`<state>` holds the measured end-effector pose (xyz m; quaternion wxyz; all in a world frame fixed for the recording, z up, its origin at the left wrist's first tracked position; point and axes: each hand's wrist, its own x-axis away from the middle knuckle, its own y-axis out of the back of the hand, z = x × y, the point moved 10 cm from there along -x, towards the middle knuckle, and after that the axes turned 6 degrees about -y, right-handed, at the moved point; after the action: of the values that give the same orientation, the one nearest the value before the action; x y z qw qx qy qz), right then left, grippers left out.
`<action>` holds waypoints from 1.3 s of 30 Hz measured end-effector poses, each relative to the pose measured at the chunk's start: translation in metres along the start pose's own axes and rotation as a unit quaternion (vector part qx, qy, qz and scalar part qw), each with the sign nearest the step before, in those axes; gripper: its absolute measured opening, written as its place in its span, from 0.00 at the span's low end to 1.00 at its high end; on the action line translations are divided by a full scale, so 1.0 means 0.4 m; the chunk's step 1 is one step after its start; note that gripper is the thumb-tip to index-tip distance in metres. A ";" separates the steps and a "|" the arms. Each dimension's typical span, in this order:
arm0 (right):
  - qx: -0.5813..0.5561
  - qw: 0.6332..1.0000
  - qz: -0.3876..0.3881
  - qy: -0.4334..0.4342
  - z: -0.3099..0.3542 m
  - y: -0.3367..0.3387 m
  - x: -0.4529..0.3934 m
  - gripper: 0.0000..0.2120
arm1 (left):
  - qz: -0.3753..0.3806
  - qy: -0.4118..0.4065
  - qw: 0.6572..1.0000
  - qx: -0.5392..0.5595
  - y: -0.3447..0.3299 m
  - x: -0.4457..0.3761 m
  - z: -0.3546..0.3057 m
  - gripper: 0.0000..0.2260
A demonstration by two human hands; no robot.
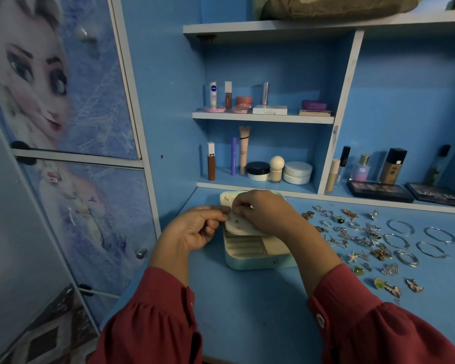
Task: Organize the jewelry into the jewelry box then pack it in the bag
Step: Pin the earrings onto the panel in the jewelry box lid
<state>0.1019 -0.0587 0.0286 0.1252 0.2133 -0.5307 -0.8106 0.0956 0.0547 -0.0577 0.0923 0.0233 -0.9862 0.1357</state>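
The jewelry box (255,254) sits on the blue tabletop (247,311), near its back edge and just in front of the lowest shelf. The box is mint green outside and cream inside. Its lid (225,199) stands open at the rear. The ring-roll slots in the front compartment are visible.

A cream insert panel (241,227) lies tilted over the rear half of the box. Small dark studs show on its upper face.

Left hand (195,228): positioned at the left edge of the box. The fingers (217,212) are curled, with thumb and forefinger pinching the left edge of the insert panel.

Right hand (263,211): positioned above the box, covering most of the lid interior. The fingers (238,206) are bent down onto the panel and appear to pinch a small item against it; the item is too small to identify.

Both arms wear dark red sleeves (352,324).

Loose jewelry (352,237) is spread on the tabletop to the right of the box:
- brooches, rings and earrings in the nearer group;
- silver hoop bangles (401,227) farther right, laid flat and apart from one another.

Cosmetics (258,166) stand on the shelves behind the box. Two eyeshadow palettes (378,191) lie on the shelf at the right. A cupboard door (63,88) with a printed cartoon figure stands at the left.
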 end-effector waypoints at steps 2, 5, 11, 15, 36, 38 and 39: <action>0.020 1.000 0.003 0.002 0.004 -0.003 -0.002 0.10 | 0.001 0.001 1.000 0.000 -0.001 0.001 0.000 0.08; 0.040 0.999 0.007 0.007 0.009 -0.007 -0.003 0.10 | 0.001 0.000 1.000 -0.001 -0.002 0.000 -0.001 0.08; 0.006 1.000 -0.003 0.003 0.006 0.004 0.003 0.09 | 0.003 -0.001 1.000 0.001 -0.004 0.001 -0.002 0.08; -0.017 1.000 -0.013 -0.010 -0.008 0.008 0.002 0.09 | 0.006 -0.001 1.000 -0.001 -0.006 0.003 -0.002 0.08; -0.078 0.993 0.076 -0.052 -0.036 -0.040 -0.010 0.09 | 0.010 0.004 1.000 0.004 -0.008 0.003 -0.001 0.09; -0.079 0.991 0.087 -0.058 -0.038 -0.047 -0.012 0.09 | 0.010 0.004 1.000 0.004 -0.008 0.001 -0.001 0.09; -0.079 0.991 0.088 -0.059 -0.039 -0.048 -0.013 0.09 | 0.010 0.004 1.000 0.004 -0.008 0.001 -0.001 0.09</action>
<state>0.1142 -0.0612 0.0066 0.1812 0.1073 -0.4885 -0.8468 0.0954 0.0516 -0.0564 0.0946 0.0131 -0.9855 0.1405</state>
